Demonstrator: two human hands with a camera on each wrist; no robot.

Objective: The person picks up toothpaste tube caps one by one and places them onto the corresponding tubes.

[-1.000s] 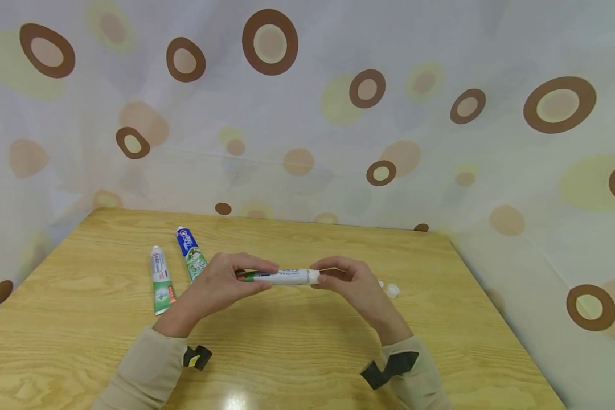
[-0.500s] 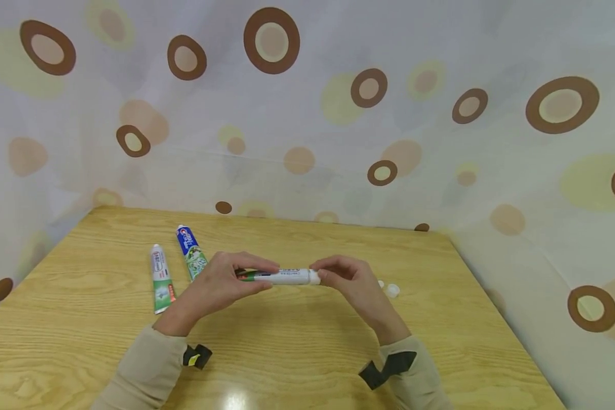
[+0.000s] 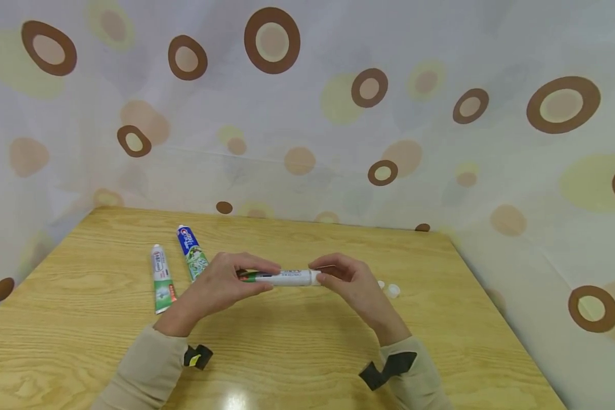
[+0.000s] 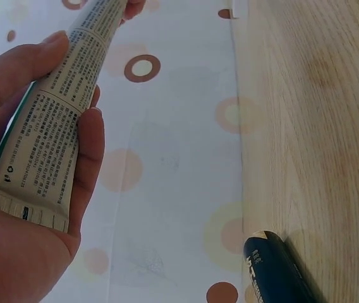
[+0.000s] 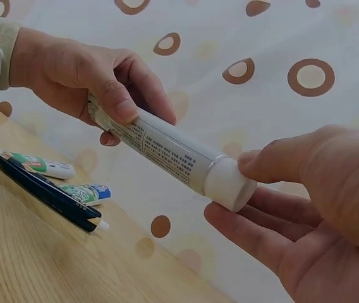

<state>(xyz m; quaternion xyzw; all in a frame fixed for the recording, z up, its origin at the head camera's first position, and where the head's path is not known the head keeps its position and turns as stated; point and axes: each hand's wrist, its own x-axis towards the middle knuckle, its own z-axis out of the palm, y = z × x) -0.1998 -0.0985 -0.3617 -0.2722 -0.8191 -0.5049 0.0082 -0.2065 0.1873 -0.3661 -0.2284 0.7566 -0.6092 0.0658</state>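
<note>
My left hand grips a white and green toothpaste tube by its flat tail end, thumb on one side and fingers on the other. The tube is held level above the table, its cap end toward the right. At that end the thumb and fingers of my right hand pinch the white screw cap, which sits on the tube's neck. Rows of small dark print cover the side of the tube seen in the left wrist view.
To the left on the wooden table lie a white-green toothpaste tube and a blue-green one. The right wrist view shows a dark navy tube beside them. Two small white caps lie behind my right hand. Patterned cloth hangs around the table.
My right thumb and fingertips have shifted slightly around the cap, the thumb moving up and then back down. The left hand and the tube stay almost in place.
</note>
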